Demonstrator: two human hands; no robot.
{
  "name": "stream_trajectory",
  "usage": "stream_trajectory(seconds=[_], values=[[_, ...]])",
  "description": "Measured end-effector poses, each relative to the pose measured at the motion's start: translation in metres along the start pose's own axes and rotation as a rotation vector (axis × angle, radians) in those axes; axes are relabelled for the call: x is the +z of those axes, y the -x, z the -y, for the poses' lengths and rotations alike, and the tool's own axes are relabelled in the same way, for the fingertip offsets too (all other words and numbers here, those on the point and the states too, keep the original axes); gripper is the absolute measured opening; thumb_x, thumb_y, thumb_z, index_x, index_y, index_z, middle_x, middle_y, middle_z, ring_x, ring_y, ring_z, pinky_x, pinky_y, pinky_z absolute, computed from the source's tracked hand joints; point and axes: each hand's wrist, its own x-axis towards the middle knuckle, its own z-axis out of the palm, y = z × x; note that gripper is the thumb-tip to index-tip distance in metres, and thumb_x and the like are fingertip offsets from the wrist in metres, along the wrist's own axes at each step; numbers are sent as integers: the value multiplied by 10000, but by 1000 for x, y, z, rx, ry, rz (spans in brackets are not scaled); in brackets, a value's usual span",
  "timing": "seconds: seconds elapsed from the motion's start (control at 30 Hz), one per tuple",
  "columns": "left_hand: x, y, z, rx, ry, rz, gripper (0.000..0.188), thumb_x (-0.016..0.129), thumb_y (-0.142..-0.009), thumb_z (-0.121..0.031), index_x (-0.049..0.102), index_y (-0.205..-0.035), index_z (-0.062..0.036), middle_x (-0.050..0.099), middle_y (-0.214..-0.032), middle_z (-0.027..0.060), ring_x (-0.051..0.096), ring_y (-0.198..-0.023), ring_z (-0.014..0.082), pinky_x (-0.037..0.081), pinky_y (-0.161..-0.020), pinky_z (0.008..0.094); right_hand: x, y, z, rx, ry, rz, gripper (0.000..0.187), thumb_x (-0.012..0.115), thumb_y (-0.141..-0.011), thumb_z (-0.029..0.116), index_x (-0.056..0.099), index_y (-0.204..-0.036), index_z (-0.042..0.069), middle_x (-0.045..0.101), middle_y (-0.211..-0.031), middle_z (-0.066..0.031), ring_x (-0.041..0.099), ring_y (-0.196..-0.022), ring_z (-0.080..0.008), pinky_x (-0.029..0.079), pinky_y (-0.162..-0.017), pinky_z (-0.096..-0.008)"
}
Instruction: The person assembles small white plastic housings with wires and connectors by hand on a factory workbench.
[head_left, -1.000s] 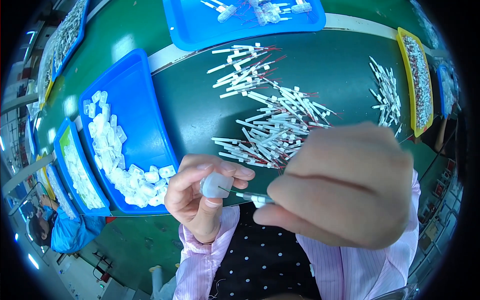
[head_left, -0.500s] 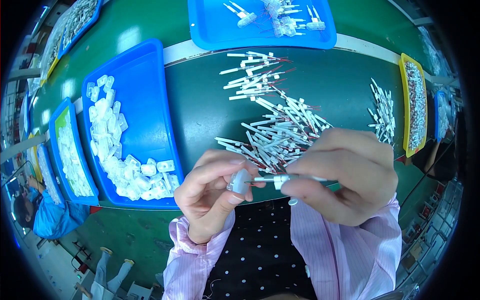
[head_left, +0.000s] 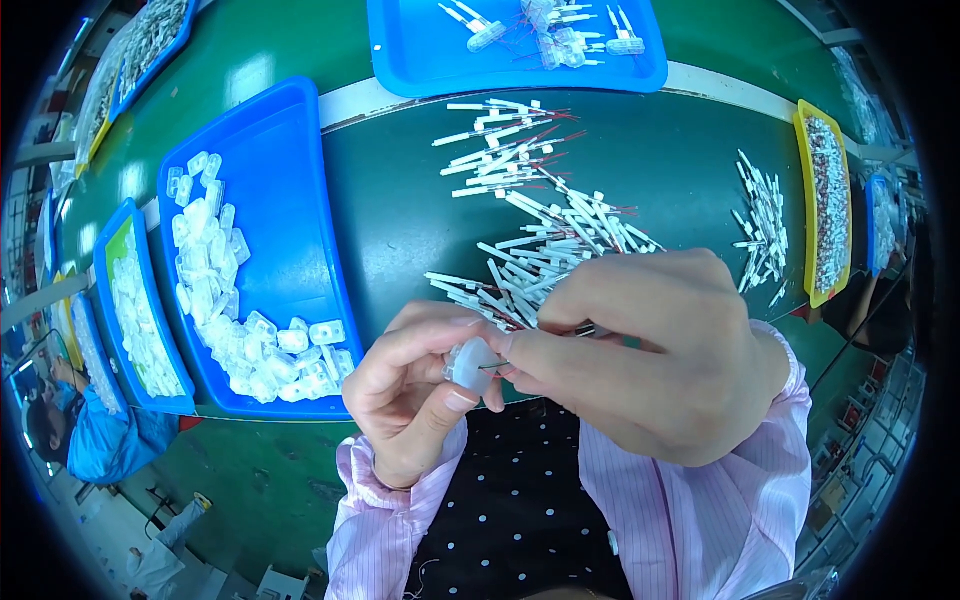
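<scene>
My left hand (head_left: 410,385) pinches a small translucent white plastic housing (head_left: 469,367) between thumb and fingers, over the near edge of the table. Thin wires (head_left: 493,365) run from the housing's face to the fingertips of my right hand (head_left: 640,350). That hand is closed on a white wired stick, mostly hidden behind the fingers. Beyond both hands lies a heap of similar white sticks with red wires (head_left: 555,240) on the green table.
A blue tray (head_left: 290,200) of clear housings stands at the left. Another blue tray (head_left: 430,70) at the back holds housings with sticks attached. To the right are a smaller stick pile (head_left: 764,220) and a yellow tray (head_left: 806,200) of small parts. A person in blue (head_left: 115,435) sits far left.
My right hand has moved left, its fingertips now close against the housing. The white stick that showed between my hands is now mostly covered. My left hand has barely shifted.
</scene>
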Motion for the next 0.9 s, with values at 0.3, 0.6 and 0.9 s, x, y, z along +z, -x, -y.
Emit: stream_trajectory(seconds=[0.3,0.6,0.9], values=[[1,1,-1,-17,46,5,356,605,-837,-62,489,-1137,89,501,-1051,225,599,-808,243,539,-602,289,4,-3,1,4,-71,-28,161,659,-566,13,619,-722,15,440,-609,-25,422,-443,-111,280,-356,-227],[2,0,-3,-44,-29,58,385,611,-834,-64,480,-1157,101,508,-1038,216,604,-773,222,529,-612,285,14,1,6,10,1,-72,158,679,-566,37,619,-711,16,468,-631,-31,435,-444,-116,306,-363,-232],[7,-1,-6,-90,59,-64,361,595,-837,-36,487,-1152,103,520,-1031,191,613,-828,236,555,-663,297,6,9,8,206,-157,-82,238,725,-621,5,634,-839,-18,565,-717,-98,520,-471,-153,411,-403,-233]])
